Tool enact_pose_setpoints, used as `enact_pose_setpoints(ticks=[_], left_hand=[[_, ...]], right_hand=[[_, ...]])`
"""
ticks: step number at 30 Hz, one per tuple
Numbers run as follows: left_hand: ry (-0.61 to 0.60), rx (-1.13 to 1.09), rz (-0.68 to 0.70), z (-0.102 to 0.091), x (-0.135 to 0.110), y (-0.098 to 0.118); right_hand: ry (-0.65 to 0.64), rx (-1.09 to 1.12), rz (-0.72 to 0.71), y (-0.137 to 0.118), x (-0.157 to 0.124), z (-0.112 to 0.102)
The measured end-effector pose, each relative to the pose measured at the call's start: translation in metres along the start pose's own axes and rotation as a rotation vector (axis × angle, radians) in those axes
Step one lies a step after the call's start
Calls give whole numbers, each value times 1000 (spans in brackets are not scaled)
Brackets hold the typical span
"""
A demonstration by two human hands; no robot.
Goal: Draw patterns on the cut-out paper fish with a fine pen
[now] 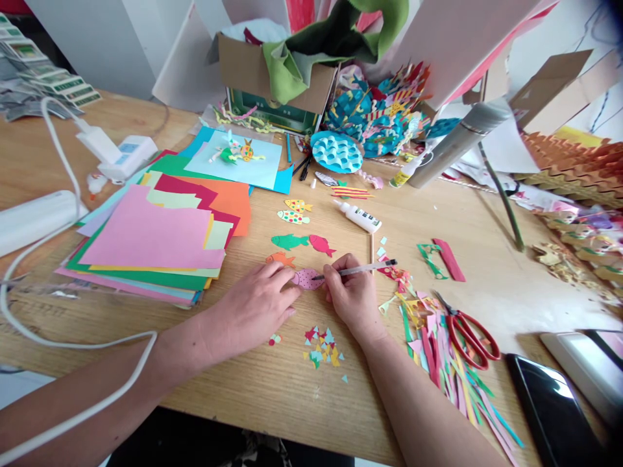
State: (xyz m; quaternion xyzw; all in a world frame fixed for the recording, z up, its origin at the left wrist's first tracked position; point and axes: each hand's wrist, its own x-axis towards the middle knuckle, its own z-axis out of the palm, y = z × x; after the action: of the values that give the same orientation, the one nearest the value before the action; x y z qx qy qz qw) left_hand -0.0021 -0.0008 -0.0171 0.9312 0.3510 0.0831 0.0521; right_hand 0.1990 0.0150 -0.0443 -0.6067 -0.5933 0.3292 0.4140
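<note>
A pink paper fish (308, 279) with small dots lies on the wooden table (272, 383). My left hand (256, 305) rests flat beside it, fingers stretched out and fingertips pressing its left edge. My right hand (353, 295) is closed on a thin pen (363, 268) whose tip touches the fish's right side. An orange paper fish (281, 259) lies just above my left hand. A green fish (289, 242) and a red fish (321, 244) lie farther back. Small coloured paper bits (324, 347) sit between my wrists.
A stack of coloured paper sheets (156, 240) lies at left. Red scissors (470, 331) lie on paper scraps (438, 350) at right, by a dark phone (549, 405). A glue bottle (357, 216) lies behind. A cardboard box (267, 78) stands at the back; a white cable (63, 344) at left.
</note>
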Motion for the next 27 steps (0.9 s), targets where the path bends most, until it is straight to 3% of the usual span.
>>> enact_pose_setpoints(ticks=[27], left_hand=[[-53, -3, -8, -4, 1, 2]], right_hand=[[24, 13, 21, 1, 0, 0]])
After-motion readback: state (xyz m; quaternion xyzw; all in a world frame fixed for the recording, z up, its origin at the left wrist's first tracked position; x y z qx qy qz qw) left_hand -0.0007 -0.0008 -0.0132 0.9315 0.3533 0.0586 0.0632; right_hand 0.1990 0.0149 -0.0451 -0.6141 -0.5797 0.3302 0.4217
